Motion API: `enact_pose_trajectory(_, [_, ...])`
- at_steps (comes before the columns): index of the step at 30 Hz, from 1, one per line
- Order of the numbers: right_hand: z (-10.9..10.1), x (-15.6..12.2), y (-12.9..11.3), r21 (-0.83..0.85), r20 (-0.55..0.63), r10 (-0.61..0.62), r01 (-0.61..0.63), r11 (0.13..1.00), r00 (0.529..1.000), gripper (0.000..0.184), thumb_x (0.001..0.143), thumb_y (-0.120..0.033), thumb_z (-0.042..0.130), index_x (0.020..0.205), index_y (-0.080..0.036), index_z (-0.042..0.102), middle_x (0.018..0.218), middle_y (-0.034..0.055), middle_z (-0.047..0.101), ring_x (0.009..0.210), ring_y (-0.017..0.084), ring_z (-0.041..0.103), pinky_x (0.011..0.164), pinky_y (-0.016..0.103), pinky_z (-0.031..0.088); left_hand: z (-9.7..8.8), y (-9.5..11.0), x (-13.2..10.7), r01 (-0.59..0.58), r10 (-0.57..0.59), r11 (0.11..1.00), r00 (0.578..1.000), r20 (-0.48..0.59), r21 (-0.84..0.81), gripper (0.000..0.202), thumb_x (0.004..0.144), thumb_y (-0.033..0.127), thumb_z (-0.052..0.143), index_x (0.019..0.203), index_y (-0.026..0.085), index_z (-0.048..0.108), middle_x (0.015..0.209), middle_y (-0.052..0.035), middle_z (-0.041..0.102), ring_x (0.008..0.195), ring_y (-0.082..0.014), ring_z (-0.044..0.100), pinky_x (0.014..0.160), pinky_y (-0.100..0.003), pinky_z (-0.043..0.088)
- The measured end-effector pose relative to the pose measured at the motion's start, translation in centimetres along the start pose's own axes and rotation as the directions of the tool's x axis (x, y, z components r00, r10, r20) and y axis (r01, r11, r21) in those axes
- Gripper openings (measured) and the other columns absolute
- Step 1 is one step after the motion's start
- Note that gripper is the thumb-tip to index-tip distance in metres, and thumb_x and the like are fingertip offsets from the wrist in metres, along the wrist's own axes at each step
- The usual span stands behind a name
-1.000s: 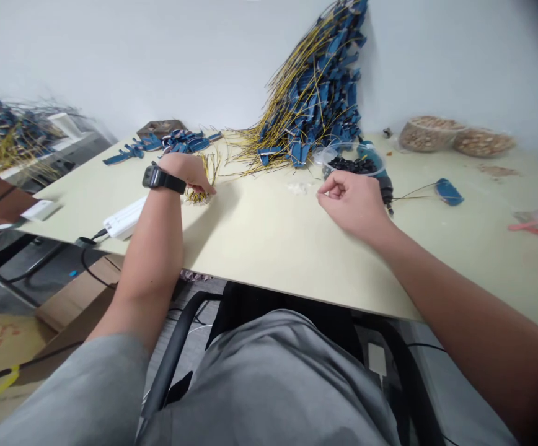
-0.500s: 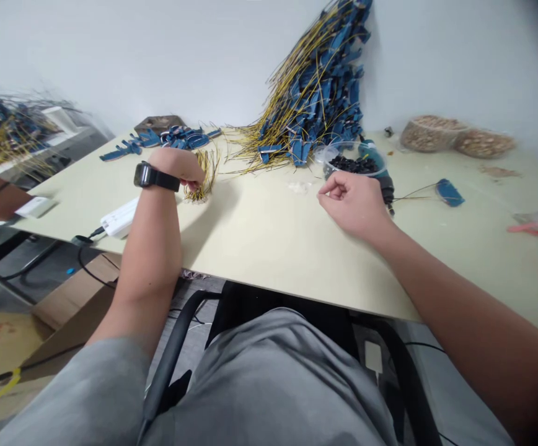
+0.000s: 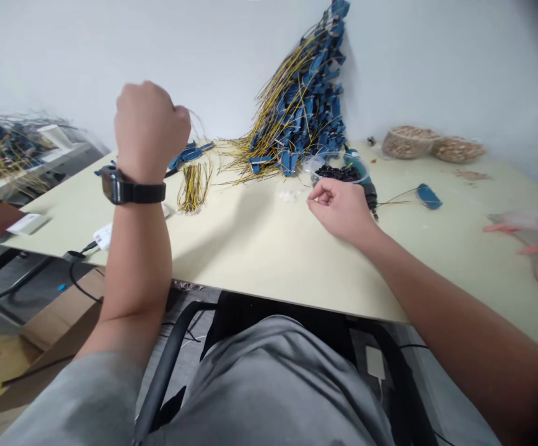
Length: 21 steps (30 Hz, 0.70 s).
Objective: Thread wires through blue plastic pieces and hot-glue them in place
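Pale table (image 3: 260, 260) against a white wall (image 3: 436, 62). At left, the left hand (image 3: 150, 130) has just lifted off the table, closed in a fist; a thin wire (image 3: 189, 121) seems to trail from it, but whether it is held, cannot tell. Yellow wire bundle (image 3: 193, 188) now stands on the table, apart from the hand. Blue-tagged wire heap (image 3: 299, 111) leans on the wall. Right hand (image 3: 341, 210) rests beside a clear bowl (image 3: 359, 162) of black bits, thumb and finger pinched together.

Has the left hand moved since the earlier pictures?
Yes, the left hand lifted upward, off the small bundle of yellow wires on the table.
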State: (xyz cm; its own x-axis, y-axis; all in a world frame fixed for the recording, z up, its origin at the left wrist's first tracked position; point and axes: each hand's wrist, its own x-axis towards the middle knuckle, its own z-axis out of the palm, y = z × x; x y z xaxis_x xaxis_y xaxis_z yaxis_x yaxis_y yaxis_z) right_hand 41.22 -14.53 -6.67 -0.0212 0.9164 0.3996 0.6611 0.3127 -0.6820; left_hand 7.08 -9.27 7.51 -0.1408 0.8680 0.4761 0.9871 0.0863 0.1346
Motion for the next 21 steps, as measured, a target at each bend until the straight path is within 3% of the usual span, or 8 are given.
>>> enact_pose_trajectory(2, [-0.1,0.0,-0.2,-0.002,-0.001,-0.005,0.005,1.000,1.000,0.025,0.087,-0.005,0.075,0.079,-0.028,0.069,0.068,-0.0024,0.062,0.070,0.022,0.059,0.082,0.041,0.048,-1.6,3.3,-2.2,-0.013,0.014,0.994,1.000,-0.005,0.110,0.044,0.112,0.020,0.056,0.132,0.005,0.093,0.137,-0.0323,0.089,0.133,-0.0448,0.083,0.122,-0.055,0.066])
enact_pose_trajectory(5, [-0.2,0.1,-0.5,-0.029,-0.014,-0.001,0.001,1.000,1.000,0.028,0.088,-0.002,0.074,0.079,-0.028,0.068,0.068,-0.0032,0.061,0.068,0.021,0.056,0.081,0.040,0.048,-1.4,7.5,-6.4,-0.210,0.188,0.970,0.967,0.171,0.121,0.044,0.118,0.020,0.056,0.137,0.005,0.093,0.137,-0.0343,0.089,0.130,-0.0471,0.087,0.113,-0.054,0.070])
enact_pose_trajectory(9, [-0.3,0.2,-0.4,-0.044,-0.020,-0.016,0.015,0.999,1.000,0.031,0.089,0.001,0.074,0.082,-0.028,0.067,0.071,-0.0032,0.063,0.071,0.021,0.056,0.081,0.039,0.047,2.1,10.5,-11.0,-0.517,0.433,0.852,0.784,0.444,0.082,0.032,0.118,0.021,0.067,0.122,0.010,0.096,0.117,-0.0264,0.092,0.113,-0.0449,0.091,0.095,-0.048,0.068])
enact_pose_trajectory(12, [-0.4,0.3,-0.3,-0.051,-0.032,-0.042,0.040,0.998,0.999,0.029,0.088,0.001,0.074,0.082,-0.027,0.067,0.073,-0.0029,0.064,0.072,0.021,0.058,0.082,0.038,0.047,4.9,10.2,-9.9,-0.655,0.517,0.753,0.646,0.562,0.061,0.045,0.125,0.046,0.070,0.121,0.010,0.097,0.110,-0.0262,0.092,0.108,-0.0479,0.090,0.089,-0.050,0.068])
enact_pose_trajectory(14, [-0.4,0.3,-0.4,-0.051,-0.029,-0.045,0.044,0.998,0.999,0.029,0.086,0.001,0.074,0.082,-0.027,0.066,0.073,-0.0032,0.065,0.073,0.021,0.058,0.081,0.038,0.046,6.6,9.2,-6.4,-0.614,0.459,0.785,0.665,0.590,0.082,0.045,0.124,0.048,0.070,0.112,0.014,0.097,0.099,-0.0214,0.090,0.099,-0.0434,0.089,0.087,-0.048,0.067])
enact_pose_trajectory(15, [-0.4,0.3,-0.5,-0.046,-0.021,-0.044,0.042,0.998,0.999,0.029,0.086,0.001,0.073,0.081,-0.026,0.066,0.073,-0.0035,0.064,0.073,0.021,0.058,0.081,0.038,0.045,7.4,8.7,-4.3,-0.590,0.451,0.800,0.710,0.541,0.106,0.037,0.120,0.043,0.076,0.112,0.014,0.097,0.099,-0.0199,0.090,0.101,-0.0424,0.089,0.089,-0.048,0.068])
enact_pose_trajectory(18, [-0.4,0.2,-0.7,-0.033,0.004,-0.040,0.041,0.999,0.999,0.031,0.085,0.004,0.072,0.080,-0.026,0.066,0.071,-0.0044,0.063,0.072,0.020,0.057,0.081,0.038,0.044,10.2,7.7,1.3,-0.532,0.434,0.834,0.797,0.419,0.147,0.035,0.113,0.018,0.069,0.133,0.014,0.098,0.130,-0.0219,0.094,0.123,-0.0413,0.088,0.101,-0.047,0.068])
enact_pose_trajectory(21, [-0.3,0.2,-0.7,-0.030,0.015,-0.044,0.044,0.999,0.999,0.033,0.087,0.006,0.072,0.080,-0.026,0.065,0.070,-0.0051,0.061,0.072,0.019,0.056,0.082,0.038,0.044,13.5,7.6,3.5,-0.494,0.454,0.868,0.828,0.330,0.043,0.040,0.116,0.024,0.066,0.142,0.019,0.096,0.143,-0.0178,0.094,0.130,-0.0360,0.085,0.111,-0.044,0.067])
